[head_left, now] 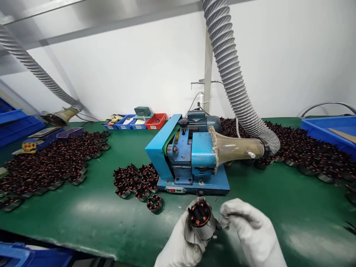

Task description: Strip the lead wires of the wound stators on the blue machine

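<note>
At left, clustered cores (pixel 135 181) stand on the green worktop (pixel 111 226). The grip of the left hand (pixel 180 243) is closed around one wound core (pixel 205 230), before the blue machine (pixel 181 154). Alongside, the right hand (pixel 251 226) curls; its hold cannot be determined.

You're wearing a white cloth left glove (pixel 178 244), greyed toward the tips, and look, a cleaner, softly creased white cloth right glove (pixel 249 226) here!
</note>
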A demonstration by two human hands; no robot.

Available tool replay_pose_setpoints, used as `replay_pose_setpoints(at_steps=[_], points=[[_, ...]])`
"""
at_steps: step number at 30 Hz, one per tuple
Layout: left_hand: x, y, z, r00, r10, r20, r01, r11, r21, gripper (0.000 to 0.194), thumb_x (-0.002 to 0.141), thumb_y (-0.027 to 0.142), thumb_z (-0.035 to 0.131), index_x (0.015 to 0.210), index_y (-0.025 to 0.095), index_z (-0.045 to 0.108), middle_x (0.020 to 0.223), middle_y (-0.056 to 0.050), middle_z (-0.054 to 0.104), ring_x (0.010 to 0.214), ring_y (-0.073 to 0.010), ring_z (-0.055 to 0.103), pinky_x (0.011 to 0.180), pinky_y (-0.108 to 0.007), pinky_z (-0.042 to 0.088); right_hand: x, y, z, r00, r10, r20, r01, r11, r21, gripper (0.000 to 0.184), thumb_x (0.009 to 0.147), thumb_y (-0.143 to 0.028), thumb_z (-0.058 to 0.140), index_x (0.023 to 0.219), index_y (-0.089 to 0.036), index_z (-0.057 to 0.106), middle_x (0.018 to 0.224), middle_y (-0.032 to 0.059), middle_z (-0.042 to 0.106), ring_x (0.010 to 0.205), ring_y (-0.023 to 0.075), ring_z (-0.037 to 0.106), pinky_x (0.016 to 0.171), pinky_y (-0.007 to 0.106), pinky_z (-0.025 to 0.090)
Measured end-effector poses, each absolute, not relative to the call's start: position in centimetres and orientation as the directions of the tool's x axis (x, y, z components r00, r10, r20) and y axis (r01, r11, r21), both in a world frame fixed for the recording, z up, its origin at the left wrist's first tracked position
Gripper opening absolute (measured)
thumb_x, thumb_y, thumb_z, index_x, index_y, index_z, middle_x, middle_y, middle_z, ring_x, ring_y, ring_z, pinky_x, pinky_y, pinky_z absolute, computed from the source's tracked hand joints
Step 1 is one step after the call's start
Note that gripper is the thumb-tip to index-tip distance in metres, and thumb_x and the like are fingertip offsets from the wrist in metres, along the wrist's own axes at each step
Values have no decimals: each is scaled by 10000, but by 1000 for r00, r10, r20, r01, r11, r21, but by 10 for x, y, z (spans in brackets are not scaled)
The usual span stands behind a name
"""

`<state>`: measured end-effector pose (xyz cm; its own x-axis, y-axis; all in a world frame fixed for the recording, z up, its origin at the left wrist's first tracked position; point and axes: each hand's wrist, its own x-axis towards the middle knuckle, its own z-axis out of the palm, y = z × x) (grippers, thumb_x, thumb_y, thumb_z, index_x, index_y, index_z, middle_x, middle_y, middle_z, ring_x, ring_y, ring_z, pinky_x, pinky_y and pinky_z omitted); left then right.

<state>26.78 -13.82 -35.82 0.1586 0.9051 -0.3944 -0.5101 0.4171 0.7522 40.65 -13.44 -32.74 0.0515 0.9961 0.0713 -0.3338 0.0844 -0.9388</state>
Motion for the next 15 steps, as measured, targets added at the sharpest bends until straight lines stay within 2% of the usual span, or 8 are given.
replay_pose_setpoints(at_steps=[1, 3, 5, 7, 9, 12, 14, 15], points=[[264, -139, -356, 205, 883, -422, -542, 461, 702, 549, 619, 647, 649, 910, 184, 685, 838, -125, 695, 925, -316, 649, 830, -443, 511, 405, -137, -326, 30, 989, 147, -145, 150, -978, 257, 589, -291, 808, 839, -280, 749, 750, 34, 643, 621, 175, 606, 559, 270, 513], [259, -140, -352, 267, 855, -444, -582, 510, 634, 527, 634, 611, 666, 957, 195, 685, 945, -121, 694, 1075, -309, 589, 948, -425, 445, 402, -140, -326, -43, 955, 293, 154, 296, -943, 363, 588, -225, 794, 935, -323, 747, 829, 51, 636, 674, 197, 623, 600, 290, 522], [258, -143, -350, 274, 859, -432, -606, 503, 616, 517, 628, 575, 695, 988, 204, 677, 1001, -107, 687, 1100, -286, 578, 976, -394, 424, 398, -140, -327, -60, 912, 406, 216, 409, -887, 275, 635, -213, 759, 881, -336, 763, 782, 50, 625, 650, 193, 629, 576, 280, 516], [260, -146, -349, 258, 866, -428, -637, 486, 599, 515, 624, 541, 718, 1005, 198, 667, 1001, -100, 687, 1052, -274, 607, 941, -371, 449, 396, -137, -329, 12, 918, 395, 59, 394, -917, 143, 667, -229, 749, 773, -318, 781, 713, 46, 646, 614, 183, 634, 543, 262, 513], [261, -150, -351, 253, 862, -440, -652, 488, 580, 490, 655, 508, 711, 1018, 183, 654, 959, -100, 692, 961, -266, 645, 863, -361, 490, 396, -133, -327, 58, 983, 172, -244, 181, -953, 52, 669, -293, 768, 716, -274, 780, 597, 27, 643, 488, 140, 594, 441, 221, 482], [258, -153, -356, 275, 842, -464, -637, 521, 568, 464, 688, 447, 709, 1077, 211, 617, 909, -81, 699, 826, -235, 679, 752, -341, 519, 399, -126, -319, -45, 973, -225, -664, -197, -721, 187, 619, -360, 815, 662, -192, 745, 509, -19, 584, 343, 27, 431, 315, 113, 353], [255, -150, -361, 297, 840, -454, -636, 529, 561, 489, 644, 403, 754, 1079, 231, 611, 884, -68, 706, 784, -224, 685, 725, -332, 521, 402, -124, -315, -69, 960, -272, -777, -223, -589, 243, 571, -349, 847, 706, -179, 740, 594, -9, 616, 405, 23, 465, 367, 97, 395], [253, -147, -364, 306, 843, -443, -638, 527, 561, 486, 624, 398, 767, 1054, 226, 622, 879, -67, 709, 786, -228, 686, 728, -335, 522, 404, -123, -315, -82, 968, -237, -778, -211, -591, 288, 535, -327, 866, 758, -189, 747, 647, 3, 641, 458, 44, 510, 416, 118, 443]])
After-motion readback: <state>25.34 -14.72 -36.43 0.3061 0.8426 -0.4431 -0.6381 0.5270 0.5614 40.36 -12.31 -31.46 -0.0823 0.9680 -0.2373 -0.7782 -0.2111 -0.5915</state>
